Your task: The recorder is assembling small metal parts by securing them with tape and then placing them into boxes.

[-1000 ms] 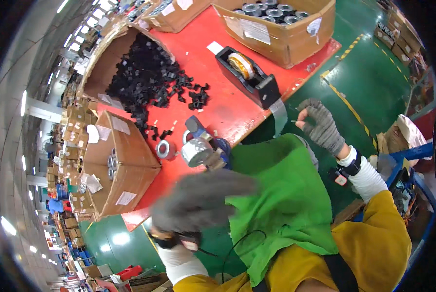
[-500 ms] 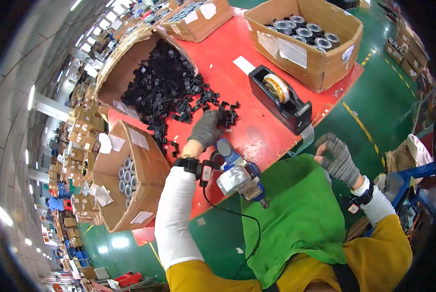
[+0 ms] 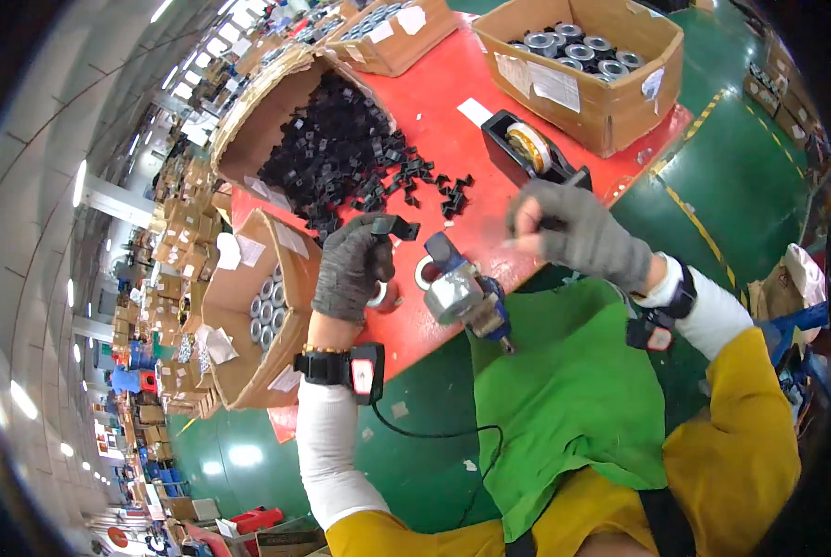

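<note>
My left hand (image 3: pixel 349 269), in a grey knit glove, pinches a black plastic clip (image 3: pixel 397 227) between thumb and fingers, raised over the red table. A metal ring (image 3: pixel 377 295) shows just beside its palm; whether it is held there I cannot tell. My right hand (image 3: pixel 587 234), gloved alike with bare fingertips, is closed in a curl near the tape dispenser; its fingertips are blurred and whatever they hold is unclear. Between the hands stands a blue and silver bench vise (image 3: pixel 462 295) at the table edge. Another ring (image 3: pixel 425 272) appears right beside the vise.
A carton on its side (image 3: pixel 239 153) spills many black clips (image 3: pixel 341 153) onto the red table (image 3: pixel 434 107). Cartons of metal rings stand at near left (image 3: pixel 234 362) and far right (image 3: pixel 610 121). A tape dispenser (image 3: pixel 527 148) sits at the right edge. A green apron (image 3: pixel 569 371) covers my lap.
My left hand has drawn back from the loose clips toward me, now with a black clip in its fingers. My right hand has moved left and up, over the table edge near the vise.
</note>
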`<control>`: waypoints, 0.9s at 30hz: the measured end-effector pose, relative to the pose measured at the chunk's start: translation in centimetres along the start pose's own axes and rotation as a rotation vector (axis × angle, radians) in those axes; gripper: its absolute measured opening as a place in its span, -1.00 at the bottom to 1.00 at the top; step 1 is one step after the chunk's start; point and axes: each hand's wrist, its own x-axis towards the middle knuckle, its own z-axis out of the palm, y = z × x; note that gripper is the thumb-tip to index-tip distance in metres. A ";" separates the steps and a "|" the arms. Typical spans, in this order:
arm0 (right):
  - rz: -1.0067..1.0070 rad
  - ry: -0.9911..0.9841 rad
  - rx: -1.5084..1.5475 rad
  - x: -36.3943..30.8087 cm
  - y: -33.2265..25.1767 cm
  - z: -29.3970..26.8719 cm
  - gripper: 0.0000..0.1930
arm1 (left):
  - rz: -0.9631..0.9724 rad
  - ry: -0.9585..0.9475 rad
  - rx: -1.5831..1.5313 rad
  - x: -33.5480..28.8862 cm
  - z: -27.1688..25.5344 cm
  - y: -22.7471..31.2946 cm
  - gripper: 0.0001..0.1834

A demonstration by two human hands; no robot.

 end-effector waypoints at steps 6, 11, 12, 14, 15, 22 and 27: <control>0.064 -0.219 0.210 1.3 -3.4 4.3 -0.86 | 0.190 -0.219 0.329 -5.4 1.1 0.8 -0.83; 0.122 -0.281 0.141 0.2 -4.7 5.1 -0.88 | -0.016 -0.229 0.161 -8.1 2.3 1.1 -0.85; 0.124 -0.278 0.139 -0.1 -4.6 5.2 -0.88 | 0.004 -0.246 0.144 -8.4 2.5 1.0 -0.86; -0.026 -0.257 0.035 -0.6 -4.6 5.4 -0.87 | 0.026 -0.267 0.127 -8.8 3.0 1.0 -0.86; -0.026 -0.255 0.032 -0.8 -4.5 5.4 -0.87 | -0.027 -0.254 0.122 -8.9 3.1 0.9 -0.87; -0.118 -0.187 -0.017 -1.7 -4.2 5.1 -0.87 | -0.011 -0.284 0.122 -9.0 4.0 0.6 -0.87; -0.122 -0.103 -0.007 -2.2 -3.8 5.7 -0.86 | 0.031 -0.245 0.141 -9.4 4.5 0.2 -0.88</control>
